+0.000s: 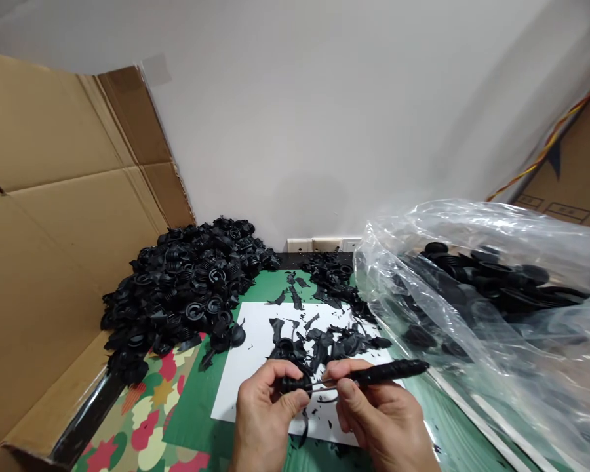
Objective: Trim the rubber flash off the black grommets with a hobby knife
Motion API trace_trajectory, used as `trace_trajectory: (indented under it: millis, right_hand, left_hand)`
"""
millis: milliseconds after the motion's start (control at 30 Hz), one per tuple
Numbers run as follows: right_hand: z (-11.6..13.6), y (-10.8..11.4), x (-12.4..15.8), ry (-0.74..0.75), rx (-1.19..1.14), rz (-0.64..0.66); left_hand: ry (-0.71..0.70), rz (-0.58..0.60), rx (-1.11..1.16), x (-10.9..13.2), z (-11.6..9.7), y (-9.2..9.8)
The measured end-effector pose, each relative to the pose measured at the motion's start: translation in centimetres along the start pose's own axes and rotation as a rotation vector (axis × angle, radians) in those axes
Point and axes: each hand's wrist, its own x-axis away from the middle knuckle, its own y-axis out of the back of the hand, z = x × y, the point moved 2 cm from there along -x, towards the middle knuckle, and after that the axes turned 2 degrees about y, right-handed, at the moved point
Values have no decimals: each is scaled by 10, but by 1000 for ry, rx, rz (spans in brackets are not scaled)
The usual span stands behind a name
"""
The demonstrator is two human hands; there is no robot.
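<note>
My left hand (265, 410) is closed around a small black ribbed rubber part (294, 382), held just above a white sheet (240, 387). My right hand (378, 419) pinches a thin tool with a black handle (388, 372); its metal tip reaches the rubber part. Black rubber trimmings (324, 341) lie scattered over the sheet in front of both hands.
A large heap of black ribbed rubber parts (187, 288) sits at the left against an open cardboard box (54, 216). A clear plastic bag (496, 308) holding more black parts fills the right. A green mat (196, 406) and a patterned cloth (142, 419) cover the table.
</note>
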Motion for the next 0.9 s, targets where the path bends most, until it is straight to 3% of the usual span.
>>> trace_trajectory:
  millis: [133, 367, 433, 500, 600, 700, 800, 900]
  right_hand:
    - [3, -7, 6, 49, 18, -53]
    - [1, -4, 3, 133, 98, -35]
    - [0, -4, 2, 283, 166, -23]
    - [0, -6, 4, 531, 246, 57]
    - [1, -9, 12, 828, 447, 169]
    - [9, -1, 12, 959, 649, 66]
    - [23, 14, 2, 1035, 666, -45]
    - [32, 29, -11, 857, 564, -196]
  left_hand:
    - [-58, -1, -27, 1, 1, 0]
    - [-97, -14, -125, 1, 2, 0]
    - [-130, -27, -149, 0, 2, 0]
    - [-151, -46, -155, -1, 3, -1]
    - [-81, -29, -100, 2, 6, -5]
    - [18, 14, -17, 8, 7, -11]
    - [2, -29, -10, 14, 3, -14]
    - [35, -59, 11, 14, 1, -15]
